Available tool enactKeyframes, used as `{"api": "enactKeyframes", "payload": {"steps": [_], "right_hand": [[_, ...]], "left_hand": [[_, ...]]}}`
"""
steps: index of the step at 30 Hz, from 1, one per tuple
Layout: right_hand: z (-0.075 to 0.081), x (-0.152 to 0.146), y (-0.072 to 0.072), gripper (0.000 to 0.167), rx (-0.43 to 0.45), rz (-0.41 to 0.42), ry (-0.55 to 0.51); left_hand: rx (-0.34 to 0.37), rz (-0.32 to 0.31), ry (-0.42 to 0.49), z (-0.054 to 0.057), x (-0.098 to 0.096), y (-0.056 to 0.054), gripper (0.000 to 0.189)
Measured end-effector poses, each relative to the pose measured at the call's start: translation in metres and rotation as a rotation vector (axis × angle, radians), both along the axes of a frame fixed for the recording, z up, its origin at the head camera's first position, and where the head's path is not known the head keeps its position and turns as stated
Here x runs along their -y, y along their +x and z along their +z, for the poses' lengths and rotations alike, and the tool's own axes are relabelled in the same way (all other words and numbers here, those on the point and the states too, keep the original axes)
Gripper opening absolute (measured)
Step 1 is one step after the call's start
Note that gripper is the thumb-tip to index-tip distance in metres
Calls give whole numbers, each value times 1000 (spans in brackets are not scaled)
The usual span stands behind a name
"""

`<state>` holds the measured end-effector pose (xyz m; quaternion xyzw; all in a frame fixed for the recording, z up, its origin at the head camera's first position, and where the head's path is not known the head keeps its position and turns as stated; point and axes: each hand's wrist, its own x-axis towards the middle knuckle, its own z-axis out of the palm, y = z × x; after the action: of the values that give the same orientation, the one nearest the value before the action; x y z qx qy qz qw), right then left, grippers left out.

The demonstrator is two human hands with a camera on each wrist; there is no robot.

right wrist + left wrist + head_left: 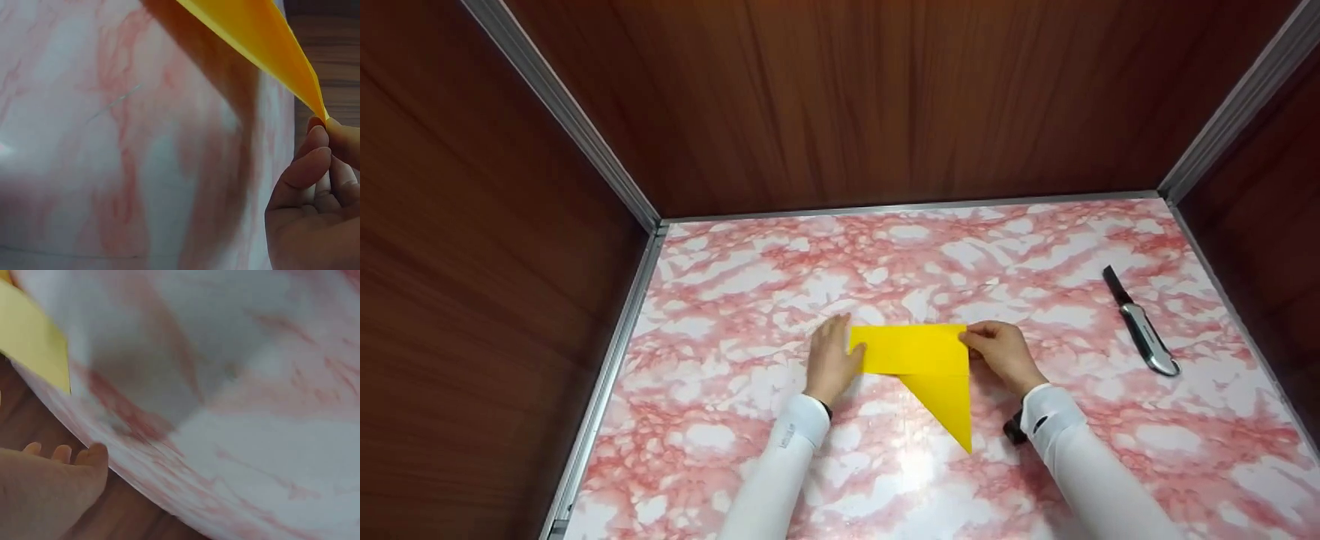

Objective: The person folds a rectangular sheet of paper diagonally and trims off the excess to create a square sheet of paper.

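Observation:
A folded sheet of yellow paper (915, 349) is held above the marbled tabletop, with a wide band on top and a pointed triangular part hanging down at its right. My right hand (1001, 352) pinches the upper right edge between thumb and fingertips. The right wrist view shows the paper's layers (264, 45) meeting at that pinch. At the opposite end, my left hand (834, 360) is beside the paper's left edge, its thumb near the lower left corner. Its fingers look loosely extended, and in the left wrist view a gap shows between them and the paper (34, 337).
A knife (1144, 337) with a dark blade and black-and-silver handle lies at the table's right. A small black object (1015, 429) is partly hidden by my right cuff. Brown wood-grain panels (847, 105) with metal edging enclose the back and sides.

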<state>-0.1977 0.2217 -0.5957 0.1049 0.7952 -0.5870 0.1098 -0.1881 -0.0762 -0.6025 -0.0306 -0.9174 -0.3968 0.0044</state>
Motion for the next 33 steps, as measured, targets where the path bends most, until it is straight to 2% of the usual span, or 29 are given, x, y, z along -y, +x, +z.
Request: {"api": "enactKeyframes", "payload": {"steps": [3, 6, 8, 10, 13, 16, 19, 21, 24, 26, 28, 33], "right_hand": [[-7, 0, -5, 35, -42, -11, 58], [-15, -1, -9, 32, -99, -13, 189], [-20, -1, -10, 32, -119, -11, 281], [-23, 0, -10, 32, -134, -11, 336], [-26, 0, -7, 32, -177, -18, 376], [-26, -1, -4, 32, -318, -4, 451], [-23, -3, 0, 31, -483, 114, 605], [-21, -3, 3, 33, -551, 260, 709], [-18, -3, 9, 38, -555, 490, 837], [-17, -4, 12, 43, -536, 581, 903], [-16, -3, 15, 46, -524, 623, 956], [-14, -2, 18, 46, -550, 649, 1017]], "left_hand": [[-79, -176, -168, -8, -16, 13, 59], [-86, -345, -272, -15, -32, 24, 58], [-65, -417, -330, -19, -40, 30, 58], [-50, -451, -391, -22, -45, 35, 59], [-48, -453, -457, -27, -51, 38, 59], [-67, -439, -488, -30, -54, 40, 58], [-71, -426, -506, -31, -55, 41, 58], [-63, -416, -519, -30, -56, 41, 57], [-54, -399, -536, -28, -59, 41, 57], [-47, -393, -560, -27, -61, 40, 58], [-42, -389, -584, -25, -64, 40, 61], [-38, -384, -681, -23, -68, 40, 66]]}}
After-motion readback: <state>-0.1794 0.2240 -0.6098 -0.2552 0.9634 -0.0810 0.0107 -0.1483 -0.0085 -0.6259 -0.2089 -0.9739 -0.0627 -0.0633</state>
